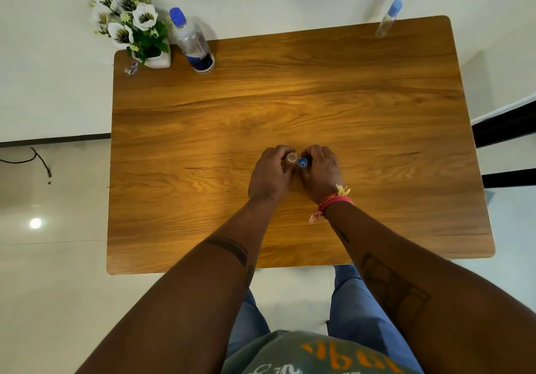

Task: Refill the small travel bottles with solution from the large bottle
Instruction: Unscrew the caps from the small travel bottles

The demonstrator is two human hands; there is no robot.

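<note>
My left hand (pixel 269 172) is closed around a small clear travel bottle (pixel 292 157); only its open round mouth shows above my fingers. Right beside it, my right hand (pixel 320 170) pinches the bottle's blue cap (pixel 302 162), which is off the bottle. The large clear bottle (pixel 193 41) with a blue cap and dark blue label stands capped at the table's far left. A second small travel bottle (pixel 388 19) with a blue cap stands at the far right corner.
The wooden table (pixel 290 98) carries a white pot of white artificial flowers (pixel 133 28) at the far left corner, with a small wrapper (pixel 132 68) beside it. A cable lies on the pale floor to the left.
</note>
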